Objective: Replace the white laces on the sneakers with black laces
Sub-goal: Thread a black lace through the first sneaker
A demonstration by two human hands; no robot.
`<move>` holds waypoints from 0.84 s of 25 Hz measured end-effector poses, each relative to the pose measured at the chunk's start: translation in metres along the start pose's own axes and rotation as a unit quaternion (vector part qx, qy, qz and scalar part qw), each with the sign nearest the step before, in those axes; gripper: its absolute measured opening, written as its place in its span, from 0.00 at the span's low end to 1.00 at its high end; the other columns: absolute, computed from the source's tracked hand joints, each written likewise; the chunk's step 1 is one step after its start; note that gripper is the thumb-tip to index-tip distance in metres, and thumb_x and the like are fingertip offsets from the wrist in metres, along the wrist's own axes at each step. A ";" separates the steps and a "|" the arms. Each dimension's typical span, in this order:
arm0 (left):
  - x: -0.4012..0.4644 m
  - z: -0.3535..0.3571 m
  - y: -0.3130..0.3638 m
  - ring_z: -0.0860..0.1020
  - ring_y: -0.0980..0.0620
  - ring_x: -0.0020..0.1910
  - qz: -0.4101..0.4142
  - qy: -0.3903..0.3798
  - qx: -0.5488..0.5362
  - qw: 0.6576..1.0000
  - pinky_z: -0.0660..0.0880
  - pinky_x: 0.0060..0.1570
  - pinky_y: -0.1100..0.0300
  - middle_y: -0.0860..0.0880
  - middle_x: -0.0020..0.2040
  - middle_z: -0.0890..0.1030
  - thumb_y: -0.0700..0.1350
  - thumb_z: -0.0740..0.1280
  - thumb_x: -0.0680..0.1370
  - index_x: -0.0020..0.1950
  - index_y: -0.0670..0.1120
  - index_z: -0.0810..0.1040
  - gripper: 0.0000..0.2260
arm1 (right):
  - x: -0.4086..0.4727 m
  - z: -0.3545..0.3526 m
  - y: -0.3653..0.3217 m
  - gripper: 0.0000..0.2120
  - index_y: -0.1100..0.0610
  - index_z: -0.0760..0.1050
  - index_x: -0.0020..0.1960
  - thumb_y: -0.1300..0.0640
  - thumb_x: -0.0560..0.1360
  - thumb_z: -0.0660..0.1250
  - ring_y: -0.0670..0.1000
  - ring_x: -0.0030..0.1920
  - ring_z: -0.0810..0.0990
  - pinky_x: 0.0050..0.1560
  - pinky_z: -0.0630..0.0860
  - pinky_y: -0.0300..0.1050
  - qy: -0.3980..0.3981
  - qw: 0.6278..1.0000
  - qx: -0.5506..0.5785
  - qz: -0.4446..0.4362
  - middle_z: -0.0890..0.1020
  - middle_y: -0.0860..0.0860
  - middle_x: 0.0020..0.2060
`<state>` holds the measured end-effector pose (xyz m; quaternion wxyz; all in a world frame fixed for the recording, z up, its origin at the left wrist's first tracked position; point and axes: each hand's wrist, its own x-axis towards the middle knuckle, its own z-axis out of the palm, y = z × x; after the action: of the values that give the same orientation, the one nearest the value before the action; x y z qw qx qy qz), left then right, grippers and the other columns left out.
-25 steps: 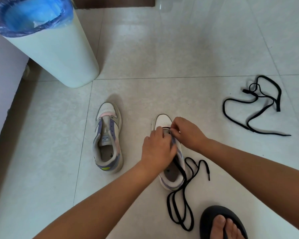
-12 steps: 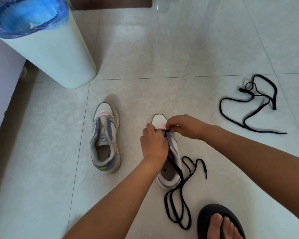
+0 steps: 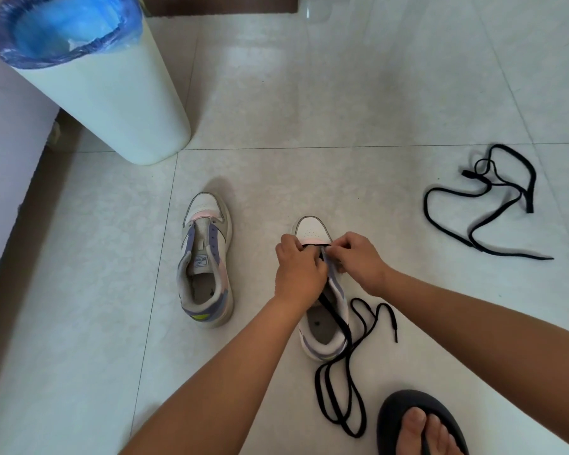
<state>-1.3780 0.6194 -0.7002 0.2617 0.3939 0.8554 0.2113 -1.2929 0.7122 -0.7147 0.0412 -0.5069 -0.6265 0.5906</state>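
unlaced sneaker (image 3: 207, 261), tongue label (image 3: 201, 259), print too small to read

Both forearms are bare from the lower edge of the view down to the wrists, with no sleeve showing on either. The left hand (image 3: 297, 272) and the right hand (image 3: 358, 257) wear no gloves, and no ring, watch or bracelet can be made out on them. At the bottom right one foot (image 3: 422, 431) shows, bare-toed, in a dark, rounded slipper (image 3: 398, 412) whose thick sole rim curves round the front of the toes; a dark strap runs back between the toes
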 end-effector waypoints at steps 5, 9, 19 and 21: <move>-0.005 -0.006 -0.012 0.67 0.52 0.50 -0.041 -0.031 -0.161 0.986 0.65 0.45 0.70 0.51 0.50 0.62 0.40 0.63 0.75 0.37 0.42 0.71 0.07 | -0.009 0.001 0.002 0.04 0.58 0.71 0.44 0.63 0.77 0.64 0.50 0.31 0.73 0.36 0.73 0.43 -0.025 0.998 0.043 -0.042 0.74 0.54 0.33; -0.008 -0.005 -0.015 0.68 0.53 0.49 -0.041 -0.015 -0.196 0.980 0.66 0.42 0.75 0.51 0.50 0.63 0.39 0.65 0.73 0.35 0.42 0.71 0.07 | -0.012 -0.001 0.004 0.03 0.55 0.72 0.47 0.61 0.78 0.62 0.49 0.32 0.75 0.38 0.73 0.40 -0.030 0.992 -0.044 -0.112 0.75 0.52 0.32; -0.025 -0.004 -0.014 0.63 0.49 0.66 0.064 -0.040 0.033 0.997 0.71 0.50 0.63 0.44 0.68 0.61 0.46 0.61 0.80 0.49 0.35 0.79 0.14 | 0.008 -0.001 0.015 0.24 0.59 0.65 0.38 0.70 0.54 0.78 0.46 0.25 0.58 0.21 0.55 0.36 0.002 0.801 -0.484 -0.352 0.72 0.53 0.25; -0.033 -0.003 -0.014 0.60 0.48 0.70 0.072 -0.052 0.024 0.996 0.69 0.58 0.62 0.43 0.72 0.59 0.45 0.59 0.80 0.51 0.35 0.79 0.15 | 0.002 0.002 0.010 0.22 0.59 0.65 0.40 0.69 0.58 0.77 0.46 0.25 0.59 0.22 0.55 0.36 0.018 0.786 -0.506 -0.354 0.72 0.53 0.26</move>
<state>-1.3699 0.5848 -0.6968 0.2806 0.4712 0.8147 0.1884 -1.2897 0.7100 -0.7244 -0.0034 -0.2082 -0.9703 0.1234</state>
